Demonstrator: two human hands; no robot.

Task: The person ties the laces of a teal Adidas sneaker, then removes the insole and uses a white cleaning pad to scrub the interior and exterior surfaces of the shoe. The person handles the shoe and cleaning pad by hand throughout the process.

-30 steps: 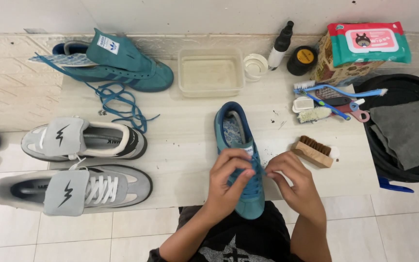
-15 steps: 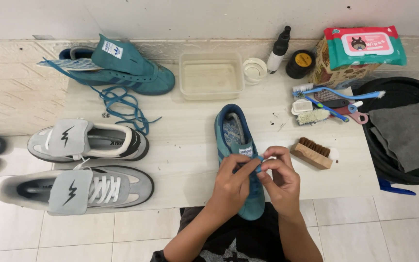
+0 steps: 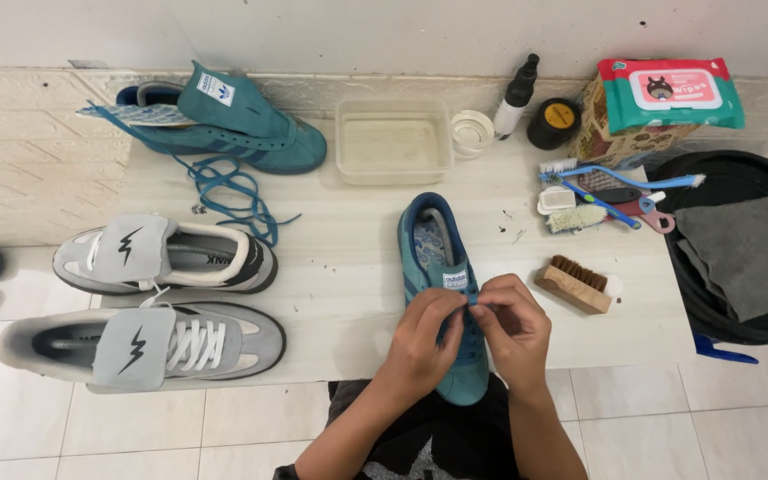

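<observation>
At the bottom centre of the frame both hands meet over the teal shoe (image 3: 442, 293); the left hand (image 3: 424, 333) curls over the lace area with fingers bent, and the right hand (image 3: 517, 324) pinches the blue lace (image 3: 471, 301) between thumb and forefinger just below the tongue label; the two hands touch or nearly touch at the fingertips. The shoe lies toe toward the person, heel away, at the near edge of the pale surface (image 3: 348, 267), its toe overhanging slightly; it looks light and soft-sided, suede-like, so it will likely give under pressure and is best steadied across the instep, while the lace is thin, limp and easy to lose, needing a fingertip pinch near its end.

Right of the hands lies a wooden brush (image 3: 573, 283); beyond it a cluster of small brushes (image 3: 597, 191); at the right edge a black tub (image 3: 740, 249) holds a grey cloth (image 3: 744, 253). At the left, two grey sneakers (image 3: 166, 258) lie side by side, the nearer one still laced in white. Farther back, a loose blue lace (image 3: 224, 191) trails from the second teal shoe (image 3: 224, 129) at upper left; at top centre stands a clear tub (image 3: 393, 142) of cloudy water, then a small white cup (image 3: 473, 132), a spray bottle (image 3: 516, 98), a black tin (image 3: 553, 123) and a wipes pack (image 3: 668, 89) on a box.
</observation>
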